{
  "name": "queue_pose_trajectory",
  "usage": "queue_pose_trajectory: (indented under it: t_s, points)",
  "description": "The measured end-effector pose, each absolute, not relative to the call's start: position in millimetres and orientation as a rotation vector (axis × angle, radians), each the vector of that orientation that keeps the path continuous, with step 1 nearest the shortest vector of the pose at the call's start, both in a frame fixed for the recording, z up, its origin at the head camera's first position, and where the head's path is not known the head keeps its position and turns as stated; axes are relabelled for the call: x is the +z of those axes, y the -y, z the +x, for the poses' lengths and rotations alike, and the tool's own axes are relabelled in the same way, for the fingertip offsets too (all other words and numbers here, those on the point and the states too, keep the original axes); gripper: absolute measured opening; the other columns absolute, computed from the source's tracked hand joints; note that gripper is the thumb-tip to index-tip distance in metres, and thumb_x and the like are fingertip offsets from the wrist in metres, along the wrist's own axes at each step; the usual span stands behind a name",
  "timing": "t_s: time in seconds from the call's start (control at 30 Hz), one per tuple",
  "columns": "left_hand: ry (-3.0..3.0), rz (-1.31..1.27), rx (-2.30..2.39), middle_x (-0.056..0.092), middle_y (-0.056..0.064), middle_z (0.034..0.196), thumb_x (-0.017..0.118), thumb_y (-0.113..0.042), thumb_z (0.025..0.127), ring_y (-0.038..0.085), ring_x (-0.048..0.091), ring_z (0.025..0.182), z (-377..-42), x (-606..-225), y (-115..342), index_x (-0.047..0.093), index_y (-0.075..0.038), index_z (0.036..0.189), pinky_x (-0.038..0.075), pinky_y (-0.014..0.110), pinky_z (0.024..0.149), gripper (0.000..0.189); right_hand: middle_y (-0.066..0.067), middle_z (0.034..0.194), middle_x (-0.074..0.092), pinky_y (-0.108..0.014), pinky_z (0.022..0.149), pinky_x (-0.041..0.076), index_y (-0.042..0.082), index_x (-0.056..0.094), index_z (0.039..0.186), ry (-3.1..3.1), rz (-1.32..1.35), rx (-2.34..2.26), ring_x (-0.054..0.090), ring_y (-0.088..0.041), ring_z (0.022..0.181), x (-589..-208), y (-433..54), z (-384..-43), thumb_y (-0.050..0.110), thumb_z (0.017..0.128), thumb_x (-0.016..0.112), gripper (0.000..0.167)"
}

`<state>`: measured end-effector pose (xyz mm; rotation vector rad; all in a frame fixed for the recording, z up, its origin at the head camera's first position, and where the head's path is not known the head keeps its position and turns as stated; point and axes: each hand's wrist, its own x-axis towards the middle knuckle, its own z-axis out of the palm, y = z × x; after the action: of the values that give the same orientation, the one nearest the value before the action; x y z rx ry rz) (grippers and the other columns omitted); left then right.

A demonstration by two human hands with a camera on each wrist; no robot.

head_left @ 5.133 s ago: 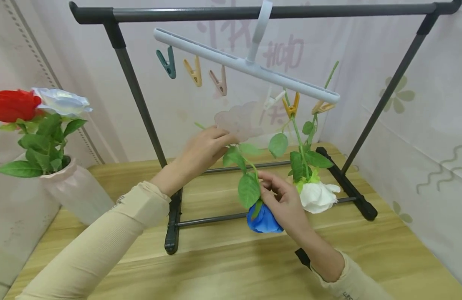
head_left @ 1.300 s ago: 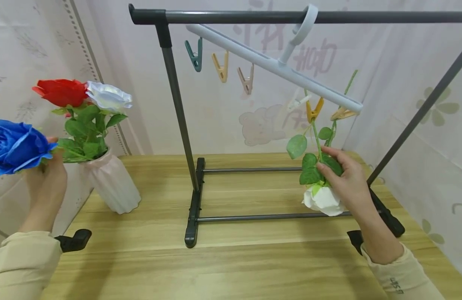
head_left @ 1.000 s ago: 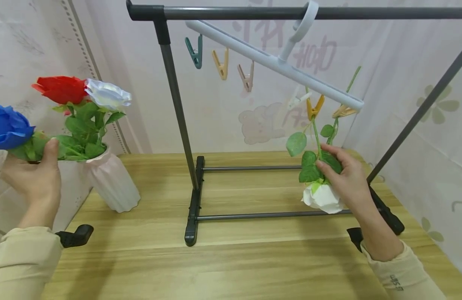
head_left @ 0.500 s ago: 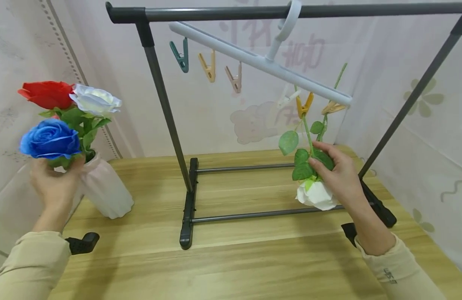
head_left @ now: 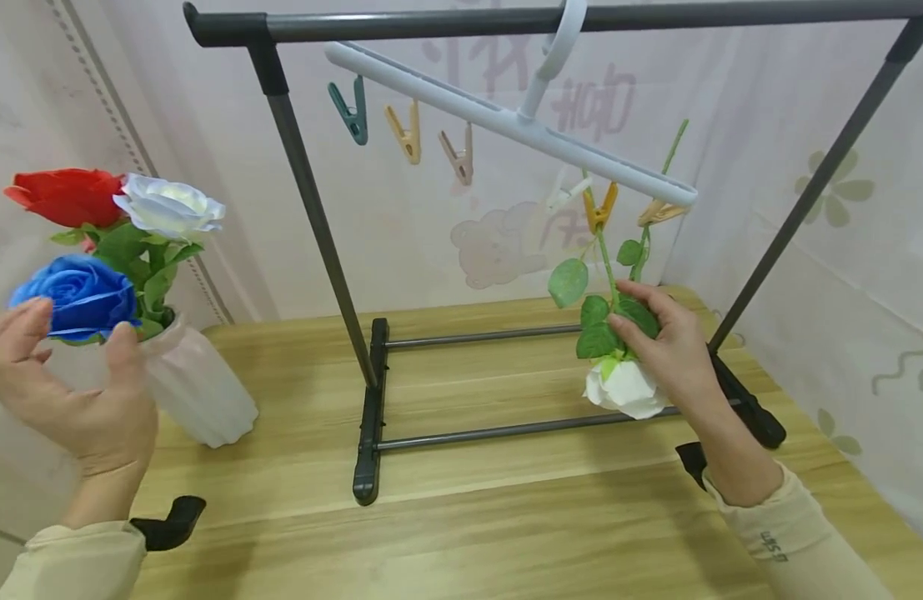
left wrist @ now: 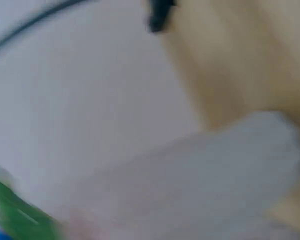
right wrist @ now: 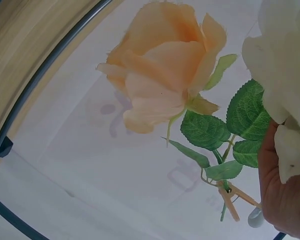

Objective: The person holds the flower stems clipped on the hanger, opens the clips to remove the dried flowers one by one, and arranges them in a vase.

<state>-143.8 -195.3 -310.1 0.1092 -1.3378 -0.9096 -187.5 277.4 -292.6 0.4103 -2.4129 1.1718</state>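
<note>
My left hand [head_left: 86, 408] is spread, fingers and thumb off the blue rose [head_left: 78, 292], which now sits in the pale vase [head_left: 202, 387]. A red rose [head_left: 67, 198] and a bluish-white rose [head_left: 170, 206] stand in the same vase. With thumb and fingers, my right hand [head_left: 674, 354] pinches the leafy stem of an upside-down white rose [head_left: 624, 389], whose stem is held by an orange clip [head_left: 599, 207]. Beyond it, a peach rose [right wrist: 160, 70] hangs from a peach clip [right wrist: 232, 197]. The left wrist view is blurred.
A white hanger [head_left: 491, 118] tilts down to the right on a dark rack bar [head_left: 431, 23]. Green [head_left: 350, 111], yellow [head_left: 405, 133], pinkish [head_left: 459, 156] and white [head_left: 568, 193] clips on it hold nothing. The rack's left foot [head_left: 371, 417] stands between vase and roses.
My left hand has brought the blue rose from the rack to the vase and let it go there. My right hand went from the blue rose to the white rose's stem and stays there.
</note>
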Motion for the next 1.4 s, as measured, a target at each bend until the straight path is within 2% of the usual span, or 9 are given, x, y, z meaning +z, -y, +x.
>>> queue_pose_trajectory:
  t_s: [0.07,0.17,0.27,0.4,0.47,0.57,0.8,1.1,1.4]
  points:
    - [1.305,-0.087,-0.868,0.06,0.011,0.101,0.069,-0.039,0.077,0.025,0.05,0.105,-150,-296,170,0.058,0.006,0.089,0.033,0.023,0.091,0.048,-0.017,0.13,0.055,-0.002,0.074,0.043,0.004,0.052,0.132,2.405,0.41,1.18,0.052,0.011,0.093,-292,-277,-187,0.011,0.09,0.062,0.043]
    - [1.445,-0.358,-0.802,0.063,0.018,0.09,0.064,-0.042,0.086,0.029,0.055,0.09,-161,-288,132,0.064,0.005,0.088,0.037,0.018,0.086,0.047,-0.017,0.131,0.054,-0.002,0.074,0.043,0.004,0.052,0.132,2.399,0.412,1.188,0.052,0.01,0.094,-292,-275,-186,0.01,0.09,0.063,0.044]
    - [1.644,-0.61,-0.81,0.064,0.017,0.092,0.059,-0.035,0.092,0.028,0.056,0.086,-173,-295,100,0.067,0.001,0.095,0.039,0.016,0.081,0.037,-0.015,0.132,0.054,-0.002,0.076,0.043,0.005,0.052,0.132,2.404,0.419,1.191,0.054,0.003,0.099,-293,-271,-185,0.01,0.09,0.062,0.043]
    - [1.782,-0.772,-0.908,0.064,0.015,0.1,0.067,-0.014,0.087,0.029,0.056,0.09,-191,-306,58,0.067,-0.001,0.103,0.044,0.029,0.078,0.02,-0.013,0.133,0.053,-0.002,0.08,0.041,0.005,0.052,0.133,2.416,0.42,1.209,0.054,-0.017,0.113,-294,-268,-185,0.012,0.091,0.062,0.043]
    - [1.816,-0.777,-0.969,0.064,0.014,0.102,0.07,-0.006,0.083,0.028,0.058,0.09,-200,-309,38,0.066,-0.002,0.105,0.046,0.034,0.075,0.023,-0.014,0.134,0.053,-0.002,0.081,0.04,0.005,0.051,0.133,2.42,0.418,1.22,0.052,-0.024,0.117,-296,-268,-185,0.012,0.091,0.061,0.044]
    - [1.865,-0.741,-1.089,0.067,0.013,0.102,0.069,-0.006,0.084,0.025,0.061,0.09,-210,-309,12,0.066,-0.002,0.106,0.048,0.035,0.072,0.023,-0.015,0.134,0.052,-0.002,0.081,0.04,0.004,0.05,0.133,2.429,0.409,1.23,0.052,-0.027,0.117,-298,-267,-185,0.012,0.091,0.061,0.044]
    - [1.926,-0.67,-1.323,0.071,0.007,0.105,0.066,-0.018,0.089,0.017,0.066,0.084,-227,-284,-35,0.065,-0.005,0.112,0.044,0.026,0.065,0.027,-0.014,0.129,0.056,-0.005,0.083,0.042,0.004,0.052,0.131,2.404,0.394,1.273,0.055,-0.024,0.113,-301,-261,-188,0.01,0.09,0.063,0.044]
    - [2.042,-0.55,-1.253,0.069,-0.001,0.113,0.067,-0.03,0.088,0.013,0.065,0.089,-237,-251,-73,0.065,-0.012,0.118,0.044,0.024,0.056,0.035,-0.013,0.124,0.058,-0.01,0.083,0.046,0.003,0.051,0.131,2.363,0.405,1.348,0.058,-0.017,0.104,-301,-256,-186,0.006,0.088,0.064,0.046]
    - [2.139,-0.512,-1.118,0.07,-0.001,0.108,0.067,-0.036,0.086,0.012,0.068,0.083,-246,-236,-92,0.069,-0.013,0.113,0.046,0.023,0.054,0.035,-0.014,0.089,0.06,-0.017,0.068,0.049,0.006,0.051,0.133,2.341,0.417,1.356,0.056,-0.01,0.077,-305,-245,-189,0.006,0.087,0.066,0.049]
